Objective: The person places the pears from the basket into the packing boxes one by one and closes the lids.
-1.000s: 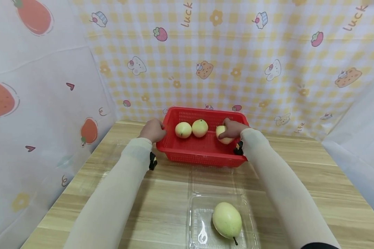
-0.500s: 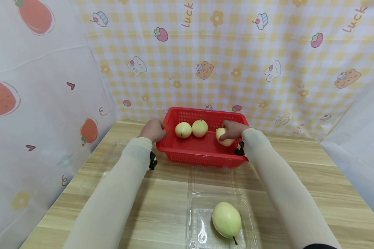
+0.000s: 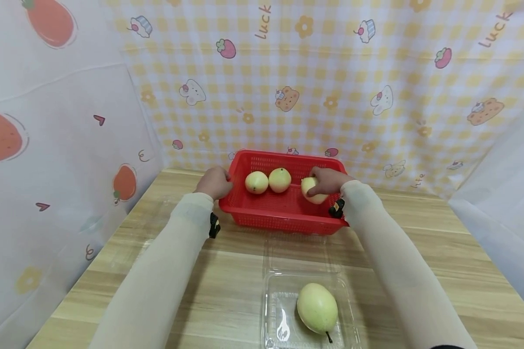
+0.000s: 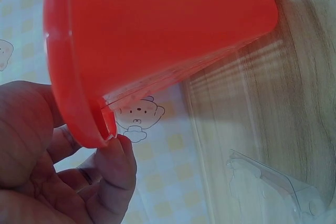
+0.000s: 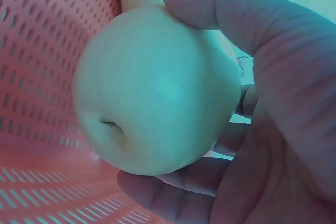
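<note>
The red plastic basket (image 3: pixel 279 222) stands at the back of the table. At its left end my left hand (image 3: pixel 213 183) grips the rim; in the left wrist view, fingers and thumb pinch the basket's lip. Inside the right end, my right hand (image 3: pixel 329 181) holds a pale yellow pear (image 3: pixel 312 191). The right wrist view has the thumb above this pear (image 5: pixel 152 93) and the fingers curled beneath it, with a second pear behind. Two more pears, one on the left (image 3: pixel 256 182) and one beside it (image 3: pixel 280 180), lie in the basket.
Nearer on the wooden table (image 3: pixel 227 291) is a clear plastic clamshell box (image 3: pixel 276 310) with its lid folded back and a pear (image 3: pixel 317 309) inside. More clear plastic (image 4: pixel 278 182) lies at the left. A patterned cloth (image 3: pixel 262 87) hangs behind the basket.
The right hand and its pear have shifted only slightly within the basket. My left hand, the basket and the boxed pear stay where they were.
</note>
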Demonstrator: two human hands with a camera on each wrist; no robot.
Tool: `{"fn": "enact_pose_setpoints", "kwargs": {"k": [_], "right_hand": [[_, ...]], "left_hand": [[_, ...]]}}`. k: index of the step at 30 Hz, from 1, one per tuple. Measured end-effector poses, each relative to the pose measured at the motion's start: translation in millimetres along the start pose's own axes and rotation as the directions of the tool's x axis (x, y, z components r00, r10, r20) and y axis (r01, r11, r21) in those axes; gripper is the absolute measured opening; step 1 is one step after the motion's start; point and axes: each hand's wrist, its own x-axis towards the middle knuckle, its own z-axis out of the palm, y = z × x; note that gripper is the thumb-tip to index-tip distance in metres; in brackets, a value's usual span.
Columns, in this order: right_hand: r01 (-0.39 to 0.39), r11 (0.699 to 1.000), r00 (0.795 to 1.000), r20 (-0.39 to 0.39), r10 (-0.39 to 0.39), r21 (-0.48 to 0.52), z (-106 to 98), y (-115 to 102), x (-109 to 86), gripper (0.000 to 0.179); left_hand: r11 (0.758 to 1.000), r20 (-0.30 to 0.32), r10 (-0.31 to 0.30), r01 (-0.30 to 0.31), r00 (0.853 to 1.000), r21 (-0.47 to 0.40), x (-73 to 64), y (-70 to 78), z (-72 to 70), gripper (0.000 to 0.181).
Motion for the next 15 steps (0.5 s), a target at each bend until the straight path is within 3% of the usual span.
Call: {"fn": "enact_pose_setpoints", "kwargs": {"k": [15], "right_hand": [[0.061, 0.998, 0.996, -0.059, -0.063, -0.026, -10.5, -13.8, -14.3, 0.056]], "left_hand": [[1.0, -0.002, -0.012, 0.012, 1.0, 0.022, -1.5, 1.5, 0.7, 0.025]]}}
